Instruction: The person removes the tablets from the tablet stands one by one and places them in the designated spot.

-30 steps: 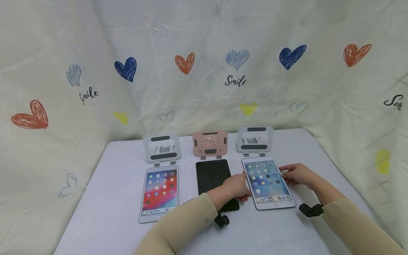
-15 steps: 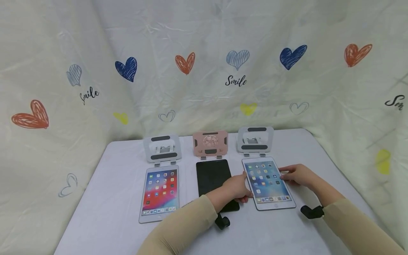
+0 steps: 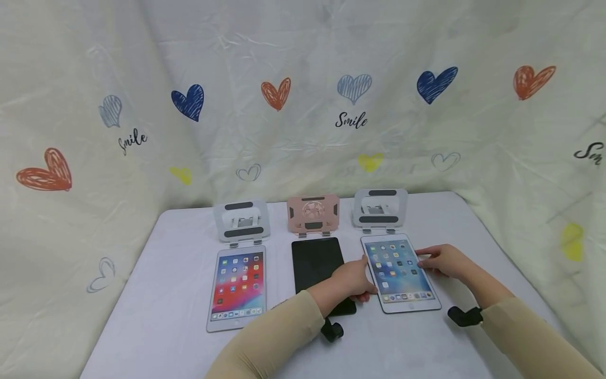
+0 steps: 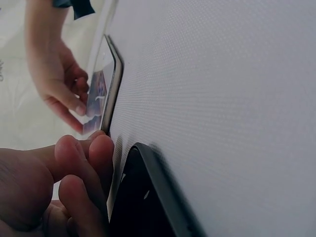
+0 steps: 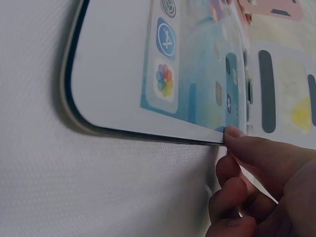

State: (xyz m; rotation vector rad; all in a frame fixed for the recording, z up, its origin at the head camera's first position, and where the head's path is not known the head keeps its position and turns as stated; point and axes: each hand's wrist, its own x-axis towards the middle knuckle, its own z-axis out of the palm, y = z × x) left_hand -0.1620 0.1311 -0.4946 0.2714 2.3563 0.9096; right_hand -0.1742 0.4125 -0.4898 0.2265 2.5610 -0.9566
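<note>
A white tablet (image 3: 400,269) with its home screen lit lies on the right side of the white table. My left hand (image 3: 352,277) holds its left edge, the forearm reaching across a black tablet (image 3: 312,259) whose screen is dark. On the opposite edge is my right hand (image 3: 442,260); in the right wrist view the thumb of that right hand (image 5: 266,177) lies on the tablet's rim (image 5: 163,137), with the other fingers curled below. The left wrist view shows my left hand (image 4: 74,182) with bent fingers between the two tablets.
Another white tablet (image 3: 239,287) with a red-and-blue screen lies at the left. Behind the tablets stand two pale grey tablet stands, the left one (image 3: 243,232) and the right one (image 3: 377,219), with a pink stand (image 3: 298,210) between them. A patterned curtain (image 3: 303,147) hangs behind the table.
Almost nothing differs: the tablet between my hands sits a few pixels lower and to the right than a second ago. Both hands keep their places on its edges.
</note>
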